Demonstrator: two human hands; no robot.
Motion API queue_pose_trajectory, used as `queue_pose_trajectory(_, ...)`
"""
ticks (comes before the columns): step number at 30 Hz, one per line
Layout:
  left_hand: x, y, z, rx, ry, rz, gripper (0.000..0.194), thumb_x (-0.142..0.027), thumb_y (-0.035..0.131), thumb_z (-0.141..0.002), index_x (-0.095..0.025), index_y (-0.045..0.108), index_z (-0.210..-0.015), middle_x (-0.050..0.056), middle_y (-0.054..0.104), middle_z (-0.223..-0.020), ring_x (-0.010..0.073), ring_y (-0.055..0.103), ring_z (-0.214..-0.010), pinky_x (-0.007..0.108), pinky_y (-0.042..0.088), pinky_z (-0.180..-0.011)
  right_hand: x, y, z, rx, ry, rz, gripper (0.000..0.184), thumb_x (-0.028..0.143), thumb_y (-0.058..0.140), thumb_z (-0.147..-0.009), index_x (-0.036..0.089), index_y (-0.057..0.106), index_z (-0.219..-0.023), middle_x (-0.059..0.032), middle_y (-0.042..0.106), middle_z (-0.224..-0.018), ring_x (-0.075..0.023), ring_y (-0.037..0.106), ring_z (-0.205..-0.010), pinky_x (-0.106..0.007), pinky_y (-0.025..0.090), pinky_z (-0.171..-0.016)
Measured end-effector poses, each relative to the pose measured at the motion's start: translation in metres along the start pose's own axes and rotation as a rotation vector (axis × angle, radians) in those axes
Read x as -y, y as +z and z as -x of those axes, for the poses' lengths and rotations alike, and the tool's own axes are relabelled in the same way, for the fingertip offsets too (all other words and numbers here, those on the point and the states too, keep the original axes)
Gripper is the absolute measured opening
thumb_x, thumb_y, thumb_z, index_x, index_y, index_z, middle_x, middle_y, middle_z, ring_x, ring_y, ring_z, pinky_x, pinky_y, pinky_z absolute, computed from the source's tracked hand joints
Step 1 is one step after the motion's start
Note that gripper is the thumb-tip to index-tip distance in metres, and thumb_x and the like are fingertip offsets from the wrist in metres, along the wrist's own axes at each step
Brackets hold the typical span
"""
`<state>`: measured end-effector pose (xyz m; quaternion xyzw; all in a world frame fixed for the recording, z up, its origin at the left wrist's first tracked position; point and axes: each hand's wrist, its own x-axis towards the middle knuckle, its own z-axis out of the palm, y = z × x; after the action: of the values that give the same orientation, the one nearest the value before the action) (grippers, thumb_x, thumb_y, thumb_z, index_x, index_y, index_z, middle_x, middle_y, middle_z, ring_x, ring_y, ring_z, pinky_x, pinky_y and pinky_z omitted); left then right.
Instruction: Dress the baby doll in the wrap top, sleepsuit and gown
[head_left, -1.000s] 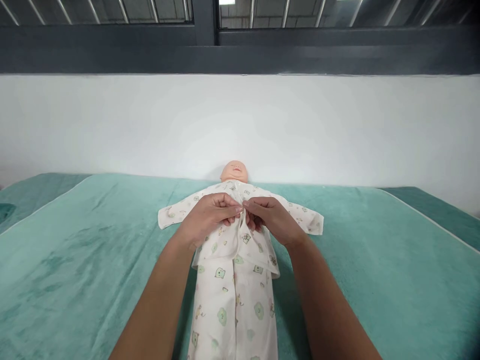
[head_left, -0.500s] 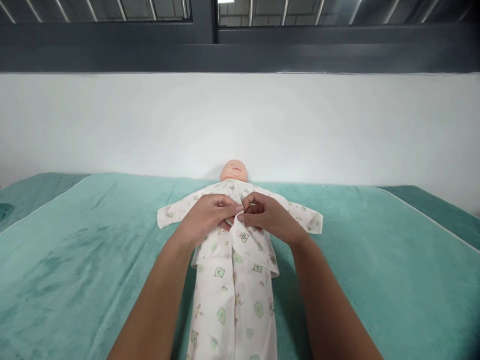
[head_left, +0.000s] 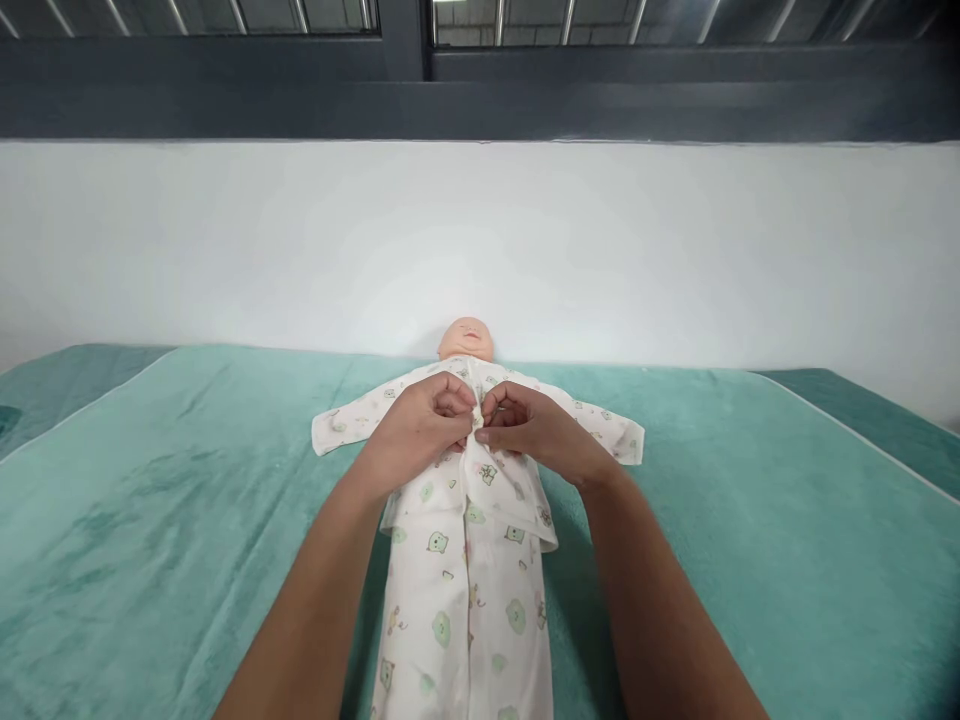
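Note:
A baby doll (head_left: 466, 340) lies on its back with its head toward the wall. It wears a white printed baby shirt (head_left: 517, 490) with both sleeves spread out, over matching white trousers (head_left: 469, 620). At the chest, my left hand (head_left: 431, 425) pinches the shirt's front edge from the left. My right hand (head_left: 532, 430) pinches the same front opening from the right, fingertips close to the left ones. Between them the cloth is bunched and raised a little. Whether a button or snap sits under the fingertips is hidden.
A green plush cover (head_left: 187, 530) spreads under the doll on both sides. Behind its far edge rises a white wall (head_left: 480, 240), with a dark window frame (head_left: 405, 100) and metal bars above.
My left fingers have curled and drawn slightly up and back from the right fingertips. The right hand stays nearly in place, and the view has tilted very slightly.

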<state>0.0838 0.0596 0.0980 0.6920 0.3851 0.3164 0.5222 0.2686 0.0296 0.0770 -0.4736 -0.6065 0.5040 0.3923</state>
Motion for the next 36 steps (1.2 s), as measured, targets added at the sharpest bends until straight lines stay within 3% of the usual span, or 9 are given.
queue_pose_trajectory(6,0.004,0.002,-0.001,-0.043,0.011,0.006,0.017,-0.014,0.051,-0.067,-0.022,0.055,-0.082,-0.007,0.049,-0.061,0.0054,0.040,-0.047,0.018,0.030,-0.044,-0.001,0.003,-0.002,0.004,0.014,0.020,0.027,0.035,0.072,-0.072,0.021,0.051,-0.083,0.0067,0.047,-0.060,-0.0087,0.042,-0.055,-0.023,0.028,-0.049)
queue_pose_trajectory(13,0.008,0.005,-0.005,-0.069,0.011,0.176,0.014,-0.013,0.055,-0.064,-0.021,0.054,-0.076,-0.005,0.051,-0.061,0.0074,0.047,-0.053,0.019,0.032,-0.048,-0.002,0.007,-0.003,-0.062,0.007,0.066,0.023,0.026,0.069,-0.071,0.022,0.048,-0.078,0.0088,0.039,-0.058,-0.0067,0.032,-0.051,-0.022,0.024,-0.047)
queue_pose_trajectory(20,0.008,0.012,-0.007,-0.094,-0.001,0.259,0.013,-0.013,0.057,-0.061,-0.019,0.052,-0.072,-0.006,0.049,-0.059,0.0060,0.043,-0.051,0.019,0.028,-0.048,-0.003,0.008,-0.005,-0.087,0.004,0.102,0.025,0.025,0.069,-0.069,0.022,0.045,-0.076,0.0086,0.036,-0.059,-0.0073,0.030,-0.053,-0.022,0.024,-0.049)
queue_pose_trajectory(24,0.006,0.009,-0.006,-0.040,-0.041,0.257,0.014,-0.012,0.057,-0.061,-0.019,0.053,-0.073,-0.006,0.049,-0.060,0.0056,0.043,-0.052,0.018,0.031,-0.049,-0.003,0.003,-0.003,-0.045,-0.024,0.127,0.024,0.029,0.070,-0.070,0.021,0.049,-0.078,0.0074,0.037,-0.062,-0.0079,0.032,-0.056,-0.022,0.025,-0.051)
queue_pose_trajectory(29,0.004,0.005,-0.004,0.033,-0.035,0.256,0.014,-0.013,0.061,-0.064,-0.018,0.057,-0.077,0.000,0.064,-0.078,0.0098,0.056,-0.067,0.021,0.042,-0.060,-0.005,-0.002,-0.001,0.039,-0.040,0.077,0.022,0.038,0.066,-0.076,0.019,0.057,-0.085,0.0059,0.040,-0.062,-0.0089,0.036,-0.057,-0.023,0.027,-0.052)
queue_pose_trajectory(36,0.000,-0.001,-0.002,-0.022,-0.058,0.189,0.009,-0.022,0.062,-0.073,-0.018,0.058,-0.079,-0.002,0.058,-0.068,0.0092,0.054,-0.062,0.020,0.041,-0.057,-0.003,0.002,-0.001,-0.024,-0.019,0.054,0.031,0.048,0.067,-0.075,0.018,0.059,-0.080,0.0050,0.045,-0.059,-0.0091,0.038,-0.054,-0.024,0.028,-0.051)
